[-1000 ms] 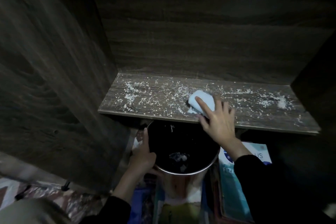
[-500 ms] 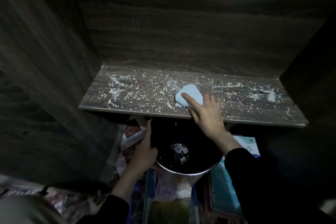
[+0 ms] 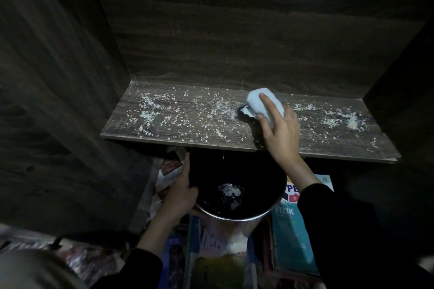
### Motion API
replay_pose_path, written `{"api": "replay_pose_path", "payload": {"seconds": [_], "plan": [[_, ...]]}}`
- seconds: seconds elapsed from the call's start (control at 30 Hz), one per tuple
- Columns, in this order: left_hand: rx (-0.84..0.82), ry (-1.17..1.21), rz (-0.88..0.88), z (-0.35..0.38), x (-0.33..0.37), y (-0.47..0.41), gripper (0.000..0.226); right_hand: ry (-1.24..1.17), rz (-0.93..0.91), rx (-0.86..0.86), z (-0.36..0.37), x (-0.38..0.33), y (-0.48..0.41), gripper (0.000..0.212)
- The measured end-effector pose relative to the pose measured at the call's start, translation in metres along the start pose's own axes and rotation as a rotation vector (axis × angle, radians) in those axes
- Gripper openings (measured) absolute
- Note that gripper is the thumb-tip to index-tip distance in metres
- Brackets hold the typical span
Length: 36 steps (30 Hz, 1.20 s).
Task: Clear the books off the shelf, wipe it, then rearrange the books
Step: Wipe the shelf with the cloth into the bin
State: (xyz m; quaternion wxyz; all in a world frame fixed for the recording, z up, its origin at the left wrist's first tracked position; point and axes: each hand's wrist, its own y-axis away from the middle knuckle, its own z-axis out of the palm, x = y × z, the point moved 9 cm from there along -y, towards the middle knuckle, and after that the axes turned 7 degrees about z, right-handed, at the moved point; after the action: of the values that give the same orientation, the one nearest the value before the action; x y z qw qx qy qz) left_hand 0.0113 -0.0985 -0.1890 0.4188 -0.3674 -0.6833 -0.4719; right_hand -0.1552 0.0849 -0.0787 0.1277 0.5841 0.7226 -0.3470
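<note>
The right hand (image 3: 280,129) lies on the shelf (image 3: 187,129), right of its middle and toward the back. Its fingers and thumb are curled round a pale blue cloth (image 3: 252,99), the index finger stretched over the top and the thumb against the near side. The cloth is bunched up and touches the board. White crumbs (image 3: 148,114) are scattered over the dark wood on both sides of the hand, thickest near the left end and in a patch near the right end.

The left hand (image 3: 180,192) is lower down, just beneath the shelf's front edge. It grips the left rim of a round metal bin (image 3: 234,217) — fingers outside, thumb over the lip. The bin's mouth sits right under the edge of the board, and a few white scraps (image 3: 229,191) lie in its dark bottom.

The books are off the shelf — a teal book (image 3: 291,241) with "FIZIK" on its cover lies flat below the bin to the right, and other books (image 3: 218,265) lie under and beside it. Both forearms wear dark sleeves.
</note>
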Motion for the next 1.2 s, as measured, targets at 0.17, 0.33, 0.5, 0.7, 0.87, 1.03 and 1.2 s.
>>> {"api": "replay_pose_path", "payload": {"seconds": [0.17, 0.33, 0.5, 0.7, 0.87, 1.03, 1.2], "plan": [[0.071, 0.013, -0.082, -0.021, -0.016, -0.002, 0.091, 0.015, 0.079, 0.052, -0.011, 0.01, -0.006, 0.046], [0.154, 0.085, -0.126, -0.047, -0.025, 0.003, 0.09, 0.042, 0.033, -0.02, 0.009, -0.006, -0.005, 0.046], [0.236, 0.073, -0.122, -0.075, -0.031, 0.01, 0.09, 0.074, -0.027, -0.075, 0.037, -0.04, 0.002, 0.047], [0.321, 0.13, -0.134, -0.103, -0.042, 0.019, 0.09, 0.052, 0.037, -0.064, 0.056, -0.06, -0.005, 0.047], [0.405, 0.105, -0.129, -0.125, -0.051, 0.028, 0.09, 0.027, 0.038, -0.071, 0.071, -0.079, -0.027, 0.047], [0.512, -0.048, -0.147, -0.146, -0.056, 0.037, 0.092, 0.037, -0.182, -0.251, 0.114, -0.125, -0.042, 0.049], [0.515, -0.135, -0.168, -0.156, -0.052, 0.043, 0.087, 0.153, -0.187, -0.383, 0.164, -0.146, -0.046, 0.055]]}}
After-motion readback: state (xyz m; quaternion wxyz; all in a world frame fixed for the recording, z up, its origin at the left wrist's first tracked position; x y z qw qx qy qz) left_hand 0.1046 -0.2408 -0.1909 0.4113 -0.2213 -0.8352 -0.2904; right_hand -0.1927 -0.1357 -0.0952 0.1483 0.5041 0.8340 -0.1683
